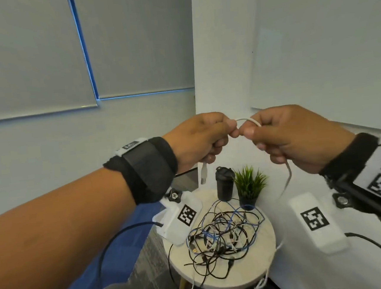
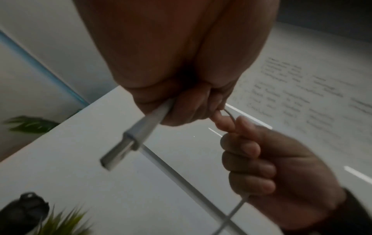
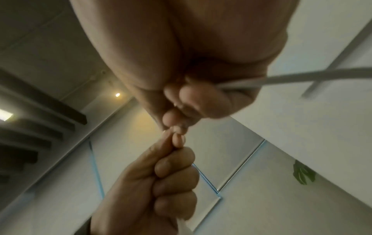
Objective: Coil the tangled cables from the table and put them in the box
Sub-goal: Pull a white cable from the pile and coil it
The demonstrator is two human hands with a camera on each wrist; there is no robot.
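Both hands are raised above the round table, each gripping the same white cable (image 1: 246, 119), which arcs in a short loop between them. My left hand (image 1: 227, 130) pinches it near the end, and the white USB plug (image 1: 203, 175) dangles below the fist; in the left wrist view the plug (image 2: 128, 143) sticks out under the curled fingers (image 2: 185, 111). My right hand (image 1: 254, 131) curls round the cable, whose long end (image 1: 288, 175) trails down past the table edge. A tangle of black, blue and white cables (image 1: 223, 234) lies on the table. No box shows.
The small round table (image 1: 261, 272) also carries a black lidded cup (image 1: 225, 183) and a potted green plant (image 1: 248, 185) at its far side. A blue seat (image 1: 116, 251) stands to the left. White walls close in behind and to the right.
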